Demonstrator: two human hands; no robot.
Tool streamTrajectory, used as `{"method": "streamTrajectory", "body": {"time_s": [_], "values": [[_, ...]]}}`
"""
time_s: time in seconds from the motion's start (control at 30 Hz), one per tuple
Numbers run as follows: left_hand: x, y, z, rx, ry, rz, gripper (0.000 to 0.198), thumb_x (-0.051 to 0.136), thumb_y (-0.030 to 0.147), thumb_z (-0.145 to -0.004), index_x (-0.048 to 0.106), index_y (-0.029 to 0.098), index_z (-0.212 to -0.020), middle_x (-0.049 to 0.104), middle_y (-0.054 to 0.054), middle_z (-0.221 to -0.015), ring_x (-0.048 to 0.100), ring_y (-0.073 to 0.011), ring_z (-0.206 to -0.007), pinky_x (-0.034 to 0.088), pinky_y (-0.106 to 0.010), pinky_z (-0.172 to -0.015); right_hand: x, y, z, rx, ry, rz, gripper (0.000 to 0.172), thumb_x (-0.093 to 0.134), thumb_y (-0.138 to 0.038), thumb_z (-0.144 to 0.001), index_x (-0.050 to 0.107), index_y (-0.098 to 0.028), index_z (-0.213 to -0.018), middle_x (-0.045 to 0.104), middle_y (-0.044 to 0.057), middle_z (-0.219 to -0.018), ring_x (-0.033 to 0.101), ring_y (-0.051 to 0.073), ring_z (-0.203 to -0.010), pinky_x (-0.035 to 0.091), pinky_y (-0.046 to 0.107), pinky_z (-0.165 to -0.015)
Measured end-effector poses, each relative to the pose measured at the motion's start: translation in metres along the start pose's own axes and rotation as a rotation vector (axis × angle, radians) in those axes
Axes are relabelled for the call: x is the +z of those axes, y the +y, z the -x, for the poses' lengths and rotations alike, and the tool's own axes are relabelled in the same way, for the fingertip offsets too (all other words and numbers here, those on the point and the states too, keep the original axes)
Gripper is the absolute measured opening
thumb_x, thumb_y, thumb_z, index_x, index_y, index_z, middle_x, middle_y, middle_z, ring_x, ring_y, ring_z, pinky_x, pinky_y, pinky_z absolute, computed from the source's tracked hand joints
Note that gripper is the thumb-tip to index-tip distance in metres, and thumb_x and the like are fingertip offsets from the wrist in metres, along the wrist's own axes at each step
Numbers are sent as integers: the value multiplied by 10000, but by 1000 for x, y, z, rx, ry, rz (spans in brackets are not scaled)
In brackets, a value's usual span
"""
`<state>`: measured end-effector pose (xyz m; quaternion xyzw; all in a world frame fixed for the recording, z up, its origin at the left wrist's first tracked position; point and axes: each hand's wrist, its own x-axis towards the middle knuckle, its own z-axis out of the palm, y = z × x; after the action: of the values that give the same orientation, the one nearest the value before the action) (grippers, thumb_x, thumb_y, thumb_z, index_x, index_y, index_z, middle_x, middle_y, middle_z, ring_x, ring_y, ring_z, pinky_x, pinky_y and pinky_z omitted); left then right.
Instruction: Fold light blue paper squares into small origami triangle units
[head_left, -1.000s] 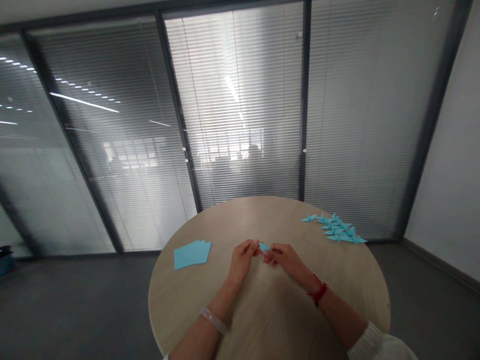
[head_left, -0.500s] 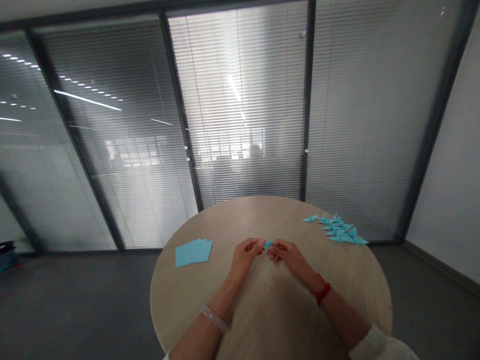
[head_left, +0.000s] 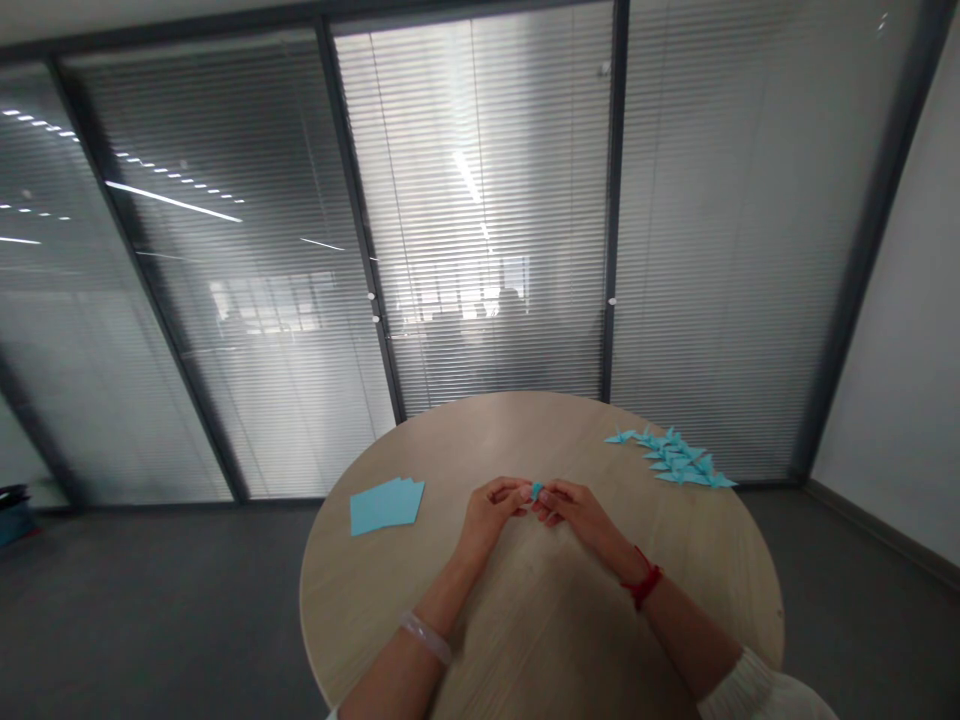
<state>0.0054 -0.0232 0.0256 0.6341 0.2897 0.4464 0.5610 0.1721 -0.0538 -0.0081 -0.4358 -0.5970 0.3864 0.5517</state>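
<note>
A small piece of folded blue paper [head_left: 536,491] is pinched between my two hands over the middle of the round table. My left hand [head_left: 495,502] holds its left side with thumb and fingers closed. On the other side, my right hand [head_left: 571,505] grips it between thumb and fingertips. Most of the paper is hidden by the fingers, so its folded shape cannot be made out.
Blue paper sheets [head_left: 387,504] lie in a loose stack on the table's left. Several folded blue paper cranes [head_left: 679,460] are clustered at its right far edge. The wooden round table [head_left: 517,430] stands before a glass partition with blinds [head_left: 495,200].
My fingers have shifted slightly around the folded paper, and its visible part looks a little different. Both arms stay almost where they were.
</note>
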Motion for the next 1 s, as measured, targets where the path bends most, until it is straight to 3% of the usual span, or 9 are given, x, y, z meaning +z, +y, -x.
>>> {"method": "streamTrajectory", "body": {"time_s": [0.8,1.0], "values": [[-2,3,2,-31,-49,10,369,715,436,-652,692,121,-843,706,-84,-822,641,-183,-753,523,-270,-648,-1,0,0,6,-9,11,451,575,-585,-736,638,-144,-805,646,40,-692,604,153,-615,478,261,-582],[2,1,1,39,-3,-21,288,712,364,-649,692,129,-814,705,-64,-768,634,-158,-670,521,-251,-600,0,1,0,-33,2,-3,425,584,-569,-735,614,-165,-862,638,33,-719,597,156,-624,473,258,-561]]}}
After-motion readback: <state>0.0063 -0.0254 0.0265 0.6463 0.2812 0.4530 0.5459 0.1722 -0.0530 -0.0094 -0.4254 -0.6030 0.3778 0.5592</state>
